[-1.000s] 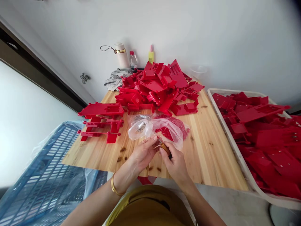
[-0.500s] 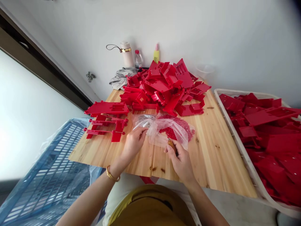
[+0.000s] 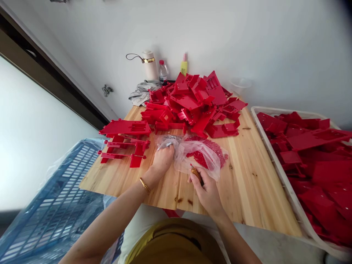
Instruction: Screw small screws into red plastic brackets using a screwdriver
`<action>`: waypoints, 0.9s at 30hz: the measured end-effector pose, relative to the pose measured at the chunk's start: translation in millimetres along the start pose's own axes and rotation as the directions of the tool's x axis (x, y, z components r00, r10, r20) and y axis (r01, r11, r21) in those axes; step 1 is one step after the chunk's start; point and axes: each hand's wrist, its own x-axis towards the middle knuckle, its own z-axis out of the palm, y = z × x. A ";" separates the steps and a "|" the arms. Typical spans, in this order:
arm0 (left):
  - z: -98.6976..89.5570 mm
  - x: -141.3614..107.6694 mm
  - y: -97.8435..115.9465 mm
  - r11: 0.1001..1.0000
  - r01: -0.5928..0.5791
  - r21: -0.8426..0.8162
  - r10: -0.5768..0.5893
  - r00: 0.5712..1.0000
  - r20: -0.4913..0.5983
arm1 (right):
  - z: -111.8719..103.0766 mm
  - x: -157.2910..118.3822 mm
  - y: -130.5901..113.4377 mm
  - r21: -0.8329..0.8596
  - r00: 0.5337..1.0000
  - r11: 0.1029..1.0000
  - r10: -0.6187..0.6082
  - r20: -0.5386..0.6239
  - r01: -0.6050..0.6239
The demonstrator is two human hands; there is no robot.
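My left hand (image 3: pixel 163 159) reaches into the mouth of a clear plastic bag (image 3: pixel 162 138) of small silvery metal pieces. Its fingertips are hidden in the bag, so whether they grip anything does not show. My right hand (image 3: pixel 207 190) is wrapped round a small hand tool (image 3: pixel 196 175) with a brown handle and a short metal tip, which has a speck of red at its end. Just beyond that hand lies a second clear bag (image 3: pixel 211 157), open, with many tiny red pieces (image 3: pixel 199 158) in it.
Large red plastic parts (image 3: pixel 192 99) are heaped at the back of the wooden table (image 3: pixel 247 183). More red parts (image 3: pixel 125 127) are stacked at the left. A white bin (image 3: pixel 277 176) of red parts stands right, a blue crate (image 3: pixel 55 205) left. A flask (image 3: pixel 150 66) stands behind.
My left hand has pushed forward, its fingers now inside the bag of metal pieces. My right hand has shifted slightly left with the tool, whose tip points further up and left.
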 end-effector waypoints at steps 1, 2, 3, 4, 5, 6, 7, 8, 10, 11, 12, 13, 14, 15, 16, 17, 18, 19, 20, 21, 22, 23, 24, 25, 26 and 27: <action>0.6 0.1 -0.2 1.000 0.002 0.001 -0.002 1.000 0.003 | 0.1 0.2 0.0 -0.003 1.000 1.000 -0.006 0.000 0.006; 1.0 0.1 -0.3 1.000 0.002 0.002 -0.002 1.000 0.008 | 0.4 0.6 -0.2 -0.009 1.000 1.000 -0.015 0.000 0.015; 1.2 0.3 -0.3 1.000 0.003 0.003 -0.003 1.000 0.013 | 0.8 1.1 -0.5 -0.015 1.000 1.000 -0.025 0.001 0.025; 1.2 0.6 -0.3 1.000 0.001 0.004 -0.002 1.000 0.019 | 1.3 1.5 -0.8 -0.020 0.999 0.999 -0.035 0.003 0.035; 0.9 1.1 -0.2 1.000 -0.001 0.005 0.001 1.000 0.025 | 1.8 1.9 -1.1 -0.021 0.999 0.999 -0.042 0.007 0.042; 0.5 1.8 0.0 1.000 -0.006 0.004 0.006 1.000 0.029 | 2.4 2.0 -1.2 -0.020 0.999 0.999 -0.044 0.013 0.044; 0.0 2.7 0.2 1.000 -0.012 0.003 0.012 0.999 0.033 | 3.1 1.9 -1.2 -0.018 0.999 0.999 -0.042 0.018 0.043; -0.6 3.9 0.4 1.000 -0.018 0.002 0.018 0.999 0.035 | 3.7 1.5 -1.0 -0.015 0.999 0.999 -0.040 0.022 0.040; -1.4 6.3 0.8 1.000 -0.030 -0.002 0.030 0.999 0.036 | 5.0 0.3 -0.3 -0.009 0.999 0.999 -0.034 0.028 0.035; -1.5 7.5 1.1 0.999 -0.035 -0.005 0.036 0.999 0.034 | 5.6 -0.4 0.0 -0.007 0.999 0.999 -0.034 0.032 0.034; -1.5 8.5 1.3 0.999 -0.039 -0.009 0.040 0.999 0.030 | 6.1 -1.0 0.2 -0.007 0.999 0.999 -0.033 0.034 0.033; -1.2 9.2 1.6 0.999 -0.042 -0.014 0.043 0.999 0.025 | 6.6 -1.6 0.3 -0.008 0.999 0.999 -0.033 0.034 0.033; -0.7 9.6 1.8 0.999 -0.045 -0.019 0.045 0.999 0.018 | 6.9 -2.0 0.3 -0.010 0.999 0.999 -0.033 0.033 0.033; -0.1 9.6 1.8 0.999 -0.047 -0.025 0.047 0.999 0.011 | 7.0 -2.2 0.2 -0.012 0.999 0.999 -0.033 0.030 0.033; 0.6 9.3 1.7 0.998 -0.048 -0.032 0.049 0.999 0.003 | 6.9 -2.4 -0.1 -0.014 0.999 0.999 -0.034 0.029 0.035; 1.2 8.6 1.3 0.998 -0.049 -0.040 0.049 0.999 -0.007 | 6.7 -2.5 -0.4 -0.017 0.999 0.999 -0.037 0.026 0.038; 1.8 7.7 0.6 0.998 -0.050 -0.050 0.049 0.999 -0.017 | 6.3 -2.6 -0.6 -0.019 0.999 0.999 -0.044 0.025 0.044; 2.1 6.6 -0.4 0.997 -0.050 -0.061 0.049 0.998 -0.027 | 5.9 -2.6 -0.8 -0.020 0.998 0.998 -0.053 0.025 0.053; 2.2 5.2 -1.8 0.996 -0.049 -0.073 0.046 0.998 -0.038 | 5.5 -2.6 -0.7 -0.023 0.998 0.998 -0.063 0.024 0.063; 2.1 3.5 -3.4 0.995 -0.046 -0.087 0.042 0.998 -0.048 | 5.2 -2.6 -0.4 -0.026 0.997 0.997 -0.071 0.024 0.072; 1.8 1.3 -5.3 0.994 -0.041 -0.101 0.035 0.998 -0.058 | 5.2 -2.5 0.1 -0.029 0.997 0.997 -0.077 0.024 0.078; 1.6 -1.4 -7.1 0.993 -0.034 -0.116 0.026 0.997 -0.068 | 5.4 -2.2 0.7 -0.032 0.997 0.996 -0.079 0.024 0.080; 1.4 -4.9 -8.8 0.991 -0.025 -0.130 0.015 0.997 -0.078 | 6.0 -1.8 1.3 -0.034 0.996 0.996 -0.080 0.026 0.081; 1.5 -9.1 -10.3 0.991 -0.014 -0.133 0.003 0.996 -0.085 | 7.0 -1.1 1.8 -0.037 0.996 0.996 -0.080 0.027 0.081; 1.9 -14.2 -11.4 0.989 -0.003 -0.149 -0.013 0.994 -0.105 | 8.2 -0.1 2.1 -0.044 0.996 0.996 -0.082 0.029 0.083; 2.6 -20.1 -11.9 0.980 0.004 -0.200 -0.033 0.989 -0.144 | 9.8 1.1 2.0 -0.053 0.996 0.995 -0.086 0.030 0.088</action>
